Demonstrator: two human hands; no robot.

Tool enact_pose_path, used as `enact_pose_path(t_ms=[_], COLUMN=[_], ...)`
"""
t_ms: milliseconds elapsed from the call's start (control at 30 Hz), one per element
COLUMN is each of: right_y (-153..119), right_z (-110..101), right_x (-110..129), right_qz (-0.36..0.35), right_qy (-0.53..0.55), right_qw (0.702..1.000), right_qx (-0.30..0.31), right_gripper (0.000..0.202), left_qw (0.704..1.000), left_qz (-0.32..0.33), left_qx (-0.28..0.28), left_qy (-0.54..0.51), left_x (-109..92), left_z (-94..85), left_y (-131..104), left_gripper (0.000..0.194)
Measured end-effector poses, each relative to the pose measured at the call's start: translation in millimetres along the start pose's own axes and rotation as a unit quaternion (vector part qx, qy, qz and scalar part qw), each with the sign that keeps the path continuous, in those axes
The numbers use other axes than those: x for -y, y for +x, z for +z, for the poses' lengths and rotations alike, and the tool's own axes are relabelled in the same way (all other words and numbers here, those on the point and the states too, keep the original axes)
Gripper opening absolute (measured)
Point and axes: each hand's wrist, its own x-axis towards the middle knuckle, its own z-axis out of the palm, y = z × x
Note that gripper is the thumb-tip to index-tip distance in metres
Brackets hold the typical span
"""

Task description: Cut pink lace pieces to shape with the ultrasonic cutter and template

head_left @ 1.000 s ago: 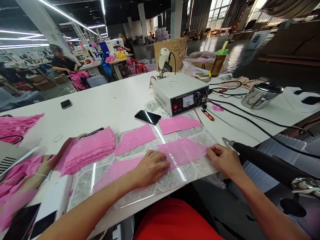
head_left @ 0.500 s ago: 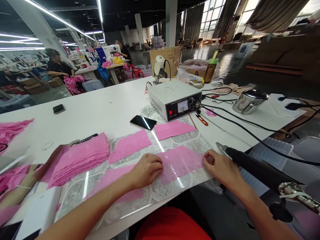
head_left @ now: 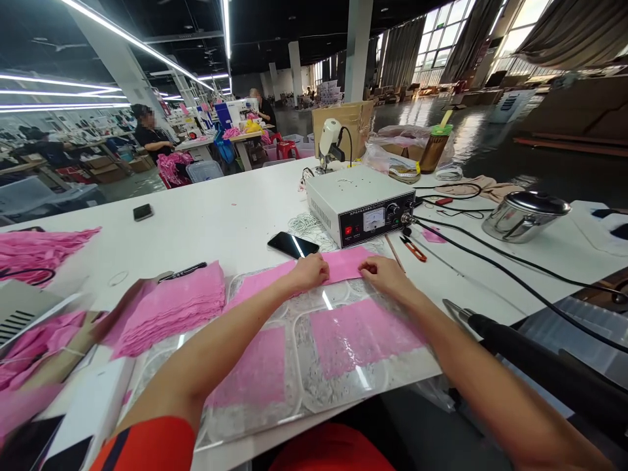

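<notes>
Four pink pieces [head_left: 363,333] already lie flat on the clear mat [head_left: 316,386] atop the desk [head_left: 210,222]; the thick pink stack [head_left: 171,302] at left is not spread out. The left hand [head_left: 312,271] and right hand [head_left: 385,273] touch the far-right piece [head_left: 343,263], fingers curled; whether either grip pinches cloth, I cannot tell.

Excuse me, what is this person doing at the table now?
The person has the left hand and right hand at opposite ends of a flat pink fabric piece on a clear mat. Three other pink pieces also lie there. At left is a pink fabric stack; beyond the mat stands a box with a dial.
</notes>
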Motion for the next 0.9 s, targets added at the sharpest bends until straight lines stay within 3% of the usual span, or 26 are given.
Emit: enact_pose_path(t_ms=[167, 467, 633, 767, 900], right_y=[-4.2, -9.8, -7.3, -14.8, -52.4], right_z=[0.5, 2.4, 3.3, -7.0, -19.0], right_x=[-7.6, 8.1, 2.5, -4.6, -0.8], right_qz=[-0.011, -0.109, -0.143, -0.147, -0.177], right_qy=[0.010, 0.014, -0.039, -0.072, -0.087], right_qw=[1.000, 0.994, 0.989, 0.986, 0.980], right_qx=[-0.006, -0.009, -0.026, -0.042, -0.034], right_gripper=[0.019, 0.016, 0.011, 0.013, 0.013], left_qw=[0.999, 0.994, 0.991, 0.987, 0.980], left_qz=[0.017, 0.052, 0.067, 0.083, 0.095], left_qx=[0.017, 0.054, 0.058, 0.061, 0.083], left_qy=[-0.036, -0.084, -0.100, -0.122, -0.155], left_x=[5.2, 3.7, -3.3, -10.8, -20.6], left_z=[-1.9, -22.4, -38.8, -51.0, -47.2], left_y=[2.7, 3.7, -0.7, -13.8, -47.5], left_gripper=[0.034, 0.034, 0.033, 0.021, 0.017])
